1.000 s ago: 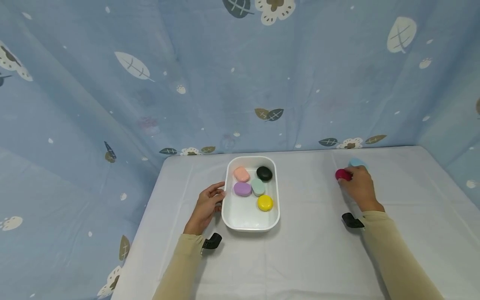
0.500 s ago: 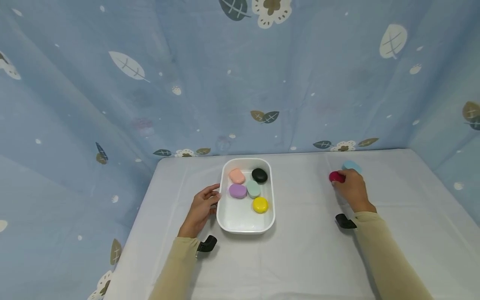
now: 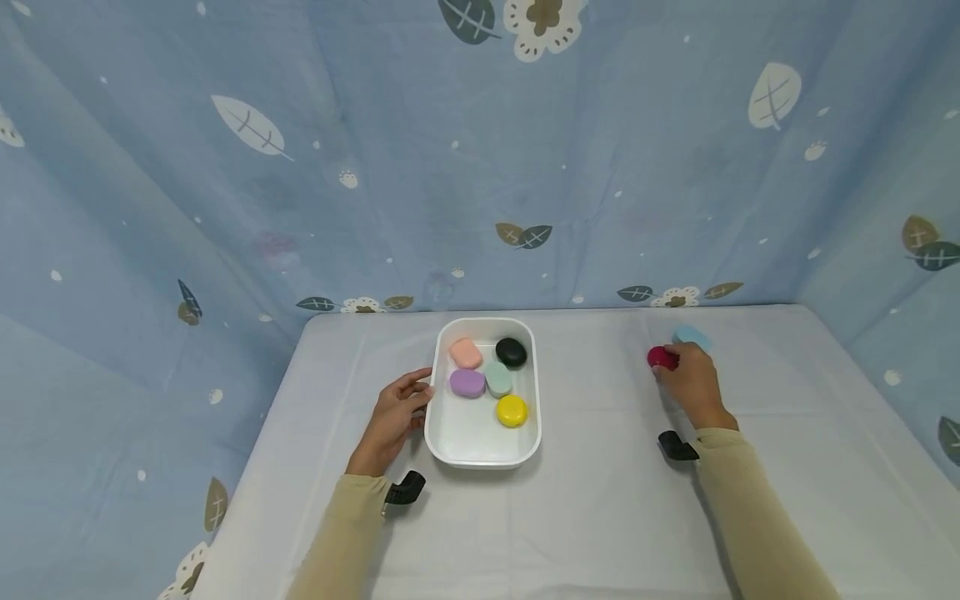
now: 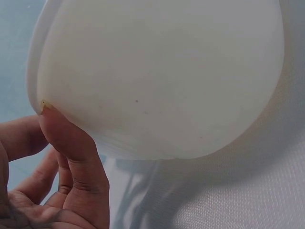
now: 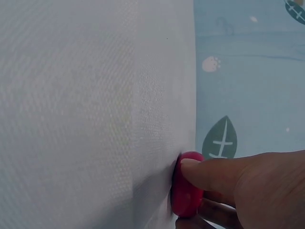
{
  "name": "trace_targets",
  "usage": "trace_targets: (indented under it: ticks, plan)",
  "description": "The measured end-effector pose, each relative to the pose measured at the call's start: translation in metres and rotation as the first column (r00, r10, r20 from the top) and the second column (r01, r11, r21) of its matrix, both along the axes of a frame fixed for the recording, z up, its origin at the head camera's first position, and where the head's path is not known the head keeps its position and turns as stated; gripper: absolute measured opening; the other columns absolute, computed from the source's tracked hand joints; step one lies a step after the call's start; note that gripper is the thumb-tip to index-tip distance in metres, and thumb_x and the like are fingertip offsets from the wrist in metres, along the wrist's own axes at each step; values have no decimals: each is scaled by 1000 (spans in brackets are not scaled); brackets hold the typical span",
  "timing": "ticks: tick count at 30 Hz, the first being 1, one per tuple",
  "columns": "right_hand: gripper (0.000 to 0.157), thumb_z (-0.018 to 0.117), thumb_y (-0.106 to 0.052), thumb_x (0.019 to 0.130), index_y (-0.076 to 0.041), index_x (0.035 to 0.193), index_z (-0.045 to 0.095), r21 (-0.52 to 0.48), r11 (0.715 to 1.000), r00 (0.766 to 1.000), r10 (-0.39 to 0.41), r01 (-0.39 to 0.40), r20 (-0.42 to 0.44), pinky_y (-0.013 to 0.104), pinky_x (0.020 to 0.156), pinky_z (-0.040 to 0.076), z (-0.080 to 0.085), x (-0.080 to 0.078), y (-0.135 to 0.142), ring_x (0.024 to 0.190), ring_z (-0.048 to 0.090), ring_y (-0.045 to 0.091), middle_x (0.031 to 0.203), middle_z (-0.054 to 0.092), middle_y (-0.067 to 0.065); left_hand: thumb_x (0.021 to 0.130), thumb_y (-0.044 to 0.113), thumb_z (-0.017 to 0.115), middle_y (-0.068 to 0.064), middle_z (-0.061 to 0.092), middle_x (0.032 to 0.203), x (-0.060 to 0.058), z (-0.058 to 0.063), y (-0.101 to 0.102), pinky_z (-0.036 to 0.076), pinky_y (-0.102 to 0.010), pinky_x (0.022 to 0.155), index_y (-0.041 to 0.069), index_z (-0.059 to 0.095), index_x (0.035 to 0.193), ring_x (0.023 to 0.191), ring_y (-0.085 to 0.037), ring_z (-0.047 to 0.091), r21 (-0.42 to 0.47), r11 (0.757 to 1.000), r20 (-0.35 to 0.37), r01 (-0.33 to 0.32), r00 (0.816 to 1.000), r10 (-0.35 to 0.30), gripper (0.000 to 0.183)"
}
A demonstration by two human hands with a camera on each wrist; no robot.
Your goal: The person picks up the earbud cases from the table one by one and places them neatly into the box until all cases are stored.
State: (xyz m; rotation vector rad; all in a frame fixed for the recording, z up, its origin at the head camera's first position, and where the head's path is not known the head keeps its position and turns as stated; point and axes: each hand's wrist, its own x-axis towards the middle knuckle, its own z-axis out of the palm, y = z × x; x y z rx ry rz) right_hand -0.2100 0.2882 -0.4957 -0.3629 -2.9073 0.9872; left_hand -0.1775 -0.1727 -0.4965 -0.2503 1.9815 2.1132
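A white tray (image 3: 450, 437) stands mid-table and holds several rounded soap-like pieces: pink (image 3: 466, 353), black (image 3: 511, 352), purple (image 3: 467, 382), pale green (image 3: 498, 379) and yellow (image 3: 512, 410). My left hand (image 3: 393, 414) rests against the tray's left wall, its thumb (image 4: 71, 148) on the tray's outer side (image 4: 162, 76) and the fingers loose. At the right, my right hand (image 3: 686, 377) grips a red piece (image 3: 661, 358) on the table; the thumb and fingers pinch the red piece (image 5: 187, 191). A light blue piece (image 3: 692, 337) lies just behind that hand.
A white cloth covers the table (image 3: 600, 517). A blue curtain with leaf prints (image 3: 480, 167) closes off the back and both sides. Black wrist camera mounts (image 3: 405, 488) sit on both tan sleeves.
The view has drifted, so everything sits a bit further left in frame. Both hands keep their places, the left at the tray and the right on the red piece.
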Motion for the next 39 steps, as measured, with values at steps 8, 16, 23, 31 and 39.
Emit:
trace_targets:
  ticks: [8, 16, 23, 31, 39]
  plan:
    - [53, 72, 1, 97, 17, 143, 52, 11, 1000, 1000, 20, -20, -6, 67, 105, 47, -1, 0, 2, 128, 50, 56, 142, 50, 41, 107, 5, 61, -8, 60, 113, -2, -3, -1, 54, -24, 62, 3, 57, 149, 79, -14, 61, 6, 1000, -3, 1, 1000, -1, 43]
    - [56, 74, -3, 97, 13, 145, 50, -37, 999, 999, 36, -36, 5, 66, 106, 48, -1, 3, -4, 128, 50, 55, 141, 51, 39, 107, 6, 60, -12, 60, 116, -1, -2, -1, 53, -24, 61, 3, 57, 149, 77, -12, 60, -2, 1000, -15, 1, 1000, -1, 42]
    - [53, 74, 1, 96, 14, 142, 53, -86, 984, 984, 145, -154, -105, 61, 104, 51, 10, 10, -31, 127, 55, 54, 140, 54, 37, 107, 5, 60, -11, 61, 115, 0, -1, -2, 52, -24, 60, 2, 56, 149, 75, -12, 59, 9, 1000, -17, 9, 1000, -9, 43]
    - [53, 77, 4, 93, 13, 140, 55, -109, 960, 954, 234, -257, -185, 58, 104, 52, 25, 18, -67, 127, 57, 51, 140, 56, 33, 107, 5, 60, -10, 61, 115, -1, -2, -2, 54, -24, 61, 3, 56, 150, 76, -12, 60, 13, 1000, -19, 13, 1000, -12, 43]
    - [53, 79, 5, 91, 10, 139, 58, -119, 934, 926, 306, -337, -224, 56, 102, 54, 37, 26, -103, 127, 60, 48, 139, 59, 30, 107, 5, 60, -10, 61, 114, 0, -2, -2, 54, -24, 61, 3, 57, 149, 74, -13, 61, 15, 1000, -17, 6, 1000, -6, 42]
